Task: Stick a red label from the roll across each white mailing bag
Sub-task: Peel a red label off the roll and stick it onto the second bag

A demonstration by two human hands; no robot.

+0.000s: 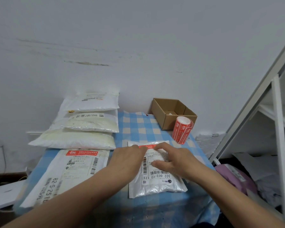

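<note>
Head view: 2 flat hands on a small mailing bag, on a checked worktop against a scuffed white wall.

A blue-and-cream checked cloth covers the worktop [138, 127], and a white metal shelf frame [276, 112] leans in at the right. The glossy, crinkled small white bag [156, 185] lies at the middle with a red label [149, 146] across its far edge. The left hand [128, 159] and right hand [171, 157] lie on it with fingers out straight and gripping nothing, seemingly pressing the label's ends. The cylindrical red label roll [182, 129] stands upright beside an open cardboard box [169, 112]. At the left lie a large flat bag [64, 175] bearing 1 red label and a pile of plump white bags [82, 125].
</note>
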